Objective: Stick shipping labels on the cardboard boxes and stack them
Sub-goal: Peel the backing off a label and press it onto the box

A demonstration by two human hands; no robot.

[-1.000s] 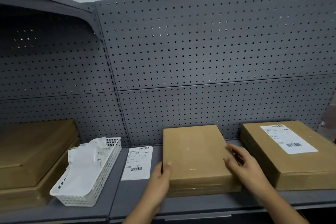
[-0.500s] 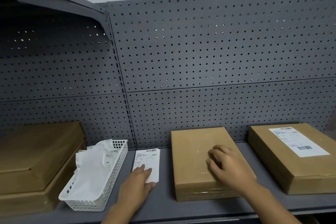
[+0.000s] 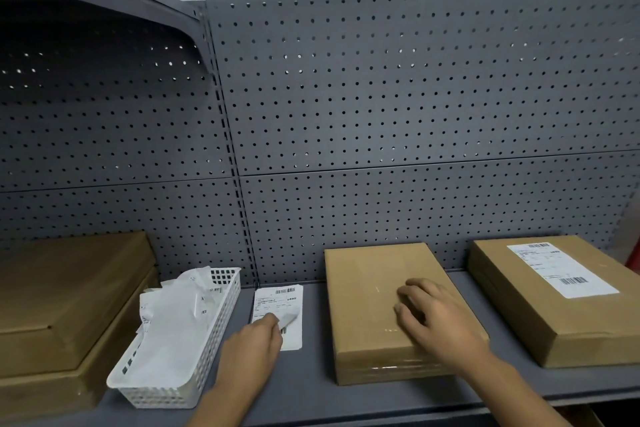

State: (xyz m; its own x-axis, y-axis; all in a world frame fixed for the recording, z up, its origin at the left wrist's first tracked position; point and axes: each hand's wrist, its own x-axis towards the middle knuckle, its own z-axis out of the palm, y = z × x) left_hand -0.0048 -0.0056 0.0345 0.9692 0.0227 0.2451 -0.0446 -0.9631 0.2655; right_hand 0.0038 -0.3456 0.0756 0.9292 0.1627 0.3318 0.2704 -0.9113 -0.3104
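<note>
A plain brown cardboard box (image 3: 367, 274) lies flat in the middle of the grey shelf (image 3: 311, 392). My right hand (image 3: 436, 319) rests on its top, fingers bent. To the left of the box a white shipping label (image 3: 277, 298) lies on the shelf. My left hand (image 3: 256, 340) is on its lower part and pinches a lifted, curled piece of it. At the right stands another cardboard box (image 3: 519, 319) with a label (image 3: 561, 270) stuck on its top.
A white plastic basket (image 3: 221, 319) full of crumpled backing paper sits left of the loose label. Two stacked cardboard boxes (image 3: 69, 288) fill the far left of the shelf. A grey pegboard wall (image 3: 381, 114) closes the back.
My left hand left the middle box's near corner, moved left onto the loose label and now lifts part of it. My right hand slid from the box's right edge onto its top.
</note>
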